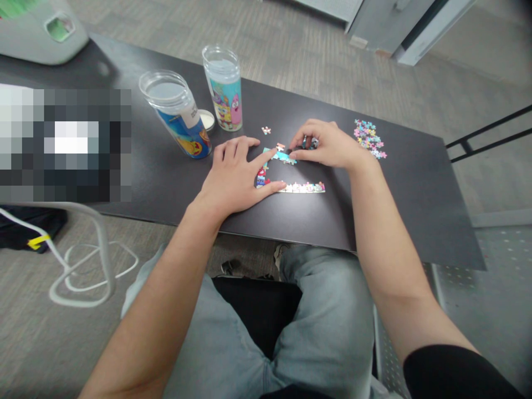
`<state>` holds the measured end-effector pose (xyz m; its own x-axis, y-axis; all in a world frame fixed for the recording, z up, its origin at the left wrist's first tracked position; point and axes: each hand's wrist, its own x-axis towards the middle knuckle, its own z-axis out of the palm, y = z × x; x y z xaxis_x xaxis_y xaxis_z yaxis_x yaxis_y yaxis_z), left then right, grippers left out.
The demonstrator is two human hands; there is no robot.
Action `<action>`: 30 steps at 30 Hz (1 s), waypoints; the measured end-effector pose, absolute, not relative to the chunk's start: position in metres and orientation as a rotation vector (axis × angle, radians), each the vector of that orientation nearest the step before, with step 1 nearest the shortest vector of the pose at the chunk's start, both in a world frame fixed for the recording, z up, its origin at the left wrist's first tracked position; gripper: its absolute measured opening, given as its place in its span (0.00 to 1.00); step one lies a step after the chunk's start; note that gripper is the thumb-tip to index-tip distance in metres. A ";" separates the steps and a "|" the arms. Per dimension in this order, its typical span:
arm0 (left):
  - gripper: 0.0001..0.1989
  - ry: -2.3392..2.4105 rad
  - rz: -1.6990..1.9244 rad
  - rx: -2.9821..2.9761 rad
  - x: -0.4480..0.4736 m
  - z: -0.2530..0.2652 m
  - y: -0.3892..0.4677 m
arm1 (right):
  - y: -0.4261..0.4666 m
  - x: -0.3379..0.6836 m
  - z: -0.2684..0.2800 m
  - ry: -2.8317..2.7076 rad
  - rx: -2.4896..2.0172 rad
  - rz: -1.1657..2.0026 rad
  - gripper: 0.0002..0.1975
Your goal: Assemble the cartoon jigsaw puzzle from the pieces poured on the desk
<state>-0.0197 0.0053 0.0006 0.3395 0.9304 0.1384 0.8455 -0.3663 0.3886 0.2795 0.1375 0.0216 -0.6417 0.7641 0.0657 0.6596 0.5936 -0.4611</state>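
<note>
On the dark table lies a partly joined jigsaw puzzle border (pixel 303 188), with a bottom strip and a left side. My left hand (pixel 233 174) is spread flat over its left corner, forefinger and thumb resting on the pieces. A short light-blue run of joined puzzle pieces (pixel 284 157) sits near the top. At its right end, the thumb and forefinger of my right hand (pixel 324 143) are pinched together on what seems to be a puzzle piece, mostly hidden by the fingertips. Several loose pieces (pixel 311 143) show beneath that hand.
A heap of loose puzzle pieces (pixel 369 138) lies at the right, and a small group (pixel 266 130) near the middle. Two clear-topped cartoon canisters, one blue (pixel 178 119) and one teal (pixel 224 91), stand left, beside a round lid (pixel 205 119). A white cable (pixel 78 266) hangs lower left.
</note>
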 end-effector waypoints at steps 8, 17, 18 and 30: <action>0.43 1.600 0.495 2.356 -0.019 0.000 0.005 | 0.138 0.281 0.023 -2.515 -1.198 0.597 0.26; 0.42 1.605 0.494 2.365 -0.020 0.000 0.005 | 0.144 0.284 0.017 -2.513 -1.252 0.496 0.16; 0.42 1.605 0.498 2.365 -0.020 -0.001 0.005 | 0.144 0.285 0.017 -2.495 -1.272 0.469 0.14; 0.43 1.612 0.498 2.351 -0.020 -0.001 0.006 | 0.157 0.295 0.005 -2.300 -1.449 0.268 0.05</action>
<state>-0.0197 0.0057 -0.0005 0.3305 0.9336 0.1386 0.8492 -0.3583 0.3879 0.2954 0.1569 0.0049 -0.3778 0.8955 0.2354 0.8172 0.4420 -0.3698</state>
